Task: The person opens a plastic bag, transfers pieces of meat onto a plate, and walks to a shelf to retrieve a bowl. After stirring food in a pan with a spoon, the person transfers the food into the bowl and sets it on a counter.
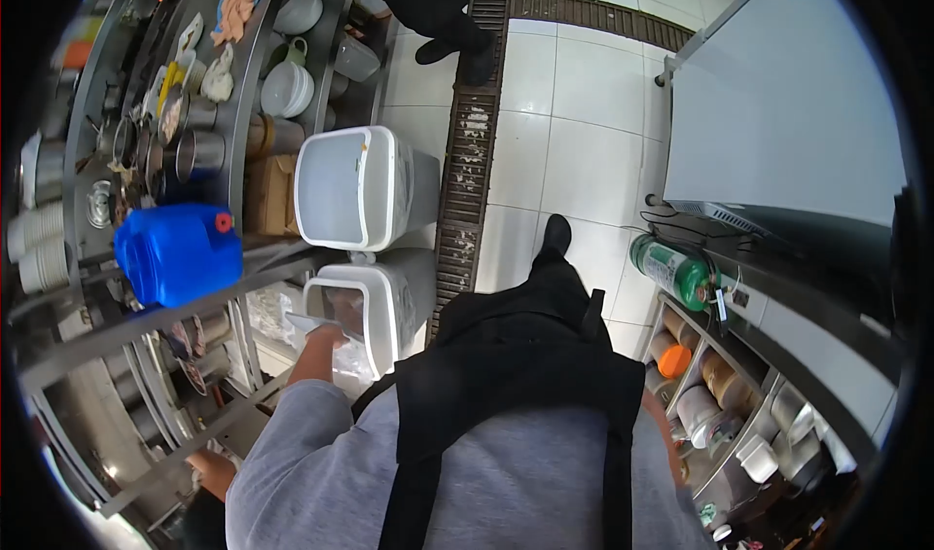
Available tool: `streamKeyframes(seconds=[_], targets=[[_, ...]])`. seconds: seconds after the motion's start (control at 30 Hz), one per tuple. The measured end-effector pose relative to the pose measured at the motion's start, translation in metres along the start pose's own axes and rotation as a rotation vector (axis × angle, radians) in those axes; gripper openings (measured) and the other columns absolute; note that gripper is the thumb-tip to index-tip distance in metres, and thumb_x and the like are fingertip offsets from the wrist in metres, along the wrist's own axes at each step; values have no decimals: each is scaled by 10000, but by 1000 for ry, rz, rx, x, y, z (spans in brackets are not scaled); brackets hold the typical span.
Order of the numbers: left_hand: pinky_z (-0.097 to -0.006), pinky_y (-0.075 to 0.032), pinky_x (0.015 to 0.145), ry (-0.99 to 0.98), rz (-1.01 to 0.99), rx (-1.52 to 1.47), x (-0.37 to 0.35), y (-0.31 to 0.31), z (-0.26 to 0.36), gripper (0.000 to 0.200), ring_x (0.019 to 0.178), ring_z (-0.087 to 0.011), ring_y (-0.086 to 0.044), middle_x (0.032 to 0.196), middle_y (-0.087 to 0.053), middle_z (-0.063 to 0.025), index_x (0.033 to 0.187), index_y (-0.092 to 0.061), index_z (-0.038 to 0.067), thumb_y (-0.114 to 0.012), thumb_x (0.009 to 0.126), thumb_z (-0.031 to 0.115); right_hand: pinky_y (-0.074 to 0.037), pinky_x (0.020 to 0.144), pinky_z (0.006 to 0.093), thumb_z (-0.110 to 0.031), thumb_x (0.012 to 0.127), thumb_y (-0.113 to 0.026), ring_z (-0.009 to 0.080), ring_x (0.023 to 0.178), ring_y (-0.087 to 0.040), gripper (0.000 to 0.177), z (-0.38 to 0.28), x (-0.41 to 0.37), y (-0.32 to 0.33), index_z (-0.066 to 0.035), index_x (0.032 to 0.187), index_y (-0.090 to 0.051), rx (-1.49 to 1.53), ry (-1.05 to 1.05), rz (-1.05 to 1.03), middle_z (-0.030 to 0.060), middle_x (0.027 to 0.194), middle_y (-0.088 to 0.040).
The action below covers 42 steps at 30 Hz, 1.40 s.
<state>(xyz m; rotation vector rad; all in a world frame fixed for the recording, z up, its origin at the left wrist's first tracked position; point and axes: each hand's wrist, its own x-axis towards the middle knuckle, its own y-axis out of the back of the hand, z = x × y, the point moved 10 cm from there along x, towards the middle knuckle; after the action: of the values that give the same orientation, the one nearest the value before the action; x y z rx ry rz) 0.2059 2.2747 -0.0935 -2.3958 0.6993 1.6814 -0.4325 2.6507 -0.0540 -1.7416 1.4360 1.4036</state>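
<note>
Bin-lid pinch risk: left hand (326,336) on the near bin (389,302).
Far bin (360,185), beyond the hand: lid down, contents hidden. Near bin: flap up at the hand, clear bag inside, contents unclear. If the flap slips it would likely drop on the fingers. They're hidden, so can't tell the grip. Blue jerrycan (180,253), just left of the hand: red cap on, perched on shelf rails, and an elbow knock could tip it. Right hand out of view.

aisle floor (584,141) open; white bins (355,185), blue jug (178,253) crowd left shelving (107,331).
</note>
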Motion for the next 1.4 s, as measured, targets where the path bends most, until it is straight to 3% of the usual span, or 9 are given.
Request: streamKeyframes(seconds=[0.23,0.27,0.3,0.37,0.47,0.8,0.93,1.1,1.4], targets=[[-393,-556,787,-205,-443,-415,-69,125,107,576,862,-193,-705,1096,-694,-128,1194,-645,83,-611,871,558,-449,974,449,-611,919,-488,424,1137,-572,794,-100,108,191,64,1337,-469,-236,20,151,301,1195,-597],[-345,-566,670,-257,-286,-523,-53,172,116,468,780,-171,-701,912,-729,-94,1127,-679,77,-663,870,468,-437,989,453,-610,918,-492,430,1159,-554,794,-116,125,205,60,1343,-467,-309,24,139,305,1221,-580],[-331,-539,593,-472,-190,-1373,-11,213,116,394,713,-181,-694,752,-712,-86,1147,-672,71,-688,874,355,-427,1000,453,-602,917,-500,431,1182,-536,789,-138,136,219,62,1342,-468,-309,8,109,307,1242,-566],[-356,-501,628,-472,291,-415,-41,356,129,673,739,-225,-688,912,-699,-139,1415,-441,41,-722,846,265,-432,995,445,-575,917,-521,432,1182,-535,759,-161,177,240,62,1327,-485,-259,72,147,301,1247,-566],[-409,-291,1139,-731,848,-213,5,508,105,1030,1396,-373,-327,1550,-207,-257,1542,-141,129,-803,764,259,-452,970,432,-539,923,-539,416,1139,-573,724,-192,220,268,67,1316,-494,-64,39,177,282,1217,-596],[-558,-260,1122,9,1384,-484,121,849,-65,864,1390,-449,-273,1520,-274,-246,1485,-292,56,-699,819,426,-466,919,472,-494,907,-547,435,1067,-602,599,-201,251,142,30,1197,-580,-191,-293,-84,262,1085,-653],[-634,-288,1072,267,1464,-496,132,921,-95,862,1385,-436,-280,1520,-305,-193,1485,-279,102,-683,819,473,-472,886,465,-365,877,-606,411,1085,-603,469,-254,256,134,34,1123,-618,-69,-422,-204,281,1080,-648],[-426,-412,1020,49,1326,-632,150,965,-115,524,1161,-402,-558,1221,-597,-257,1244,-592,20,-633,883,398,-456,951,444,-348,977,-438,414,1126,-575,467,-322,278,155,24,1219,-582,-162,-372,-243,277,1157,-620],[-395,-345,1075,-15,1461,-1064,137,947,-124,549,1278,-380,-470,1361,-495,-279,1329,-515,-21,-573,935,357,-436,985,441,-491,968,-457,404,1171,-556,606,-404,307,233,23,1277,-538,-110,-394,-58,271,1203,-607]])
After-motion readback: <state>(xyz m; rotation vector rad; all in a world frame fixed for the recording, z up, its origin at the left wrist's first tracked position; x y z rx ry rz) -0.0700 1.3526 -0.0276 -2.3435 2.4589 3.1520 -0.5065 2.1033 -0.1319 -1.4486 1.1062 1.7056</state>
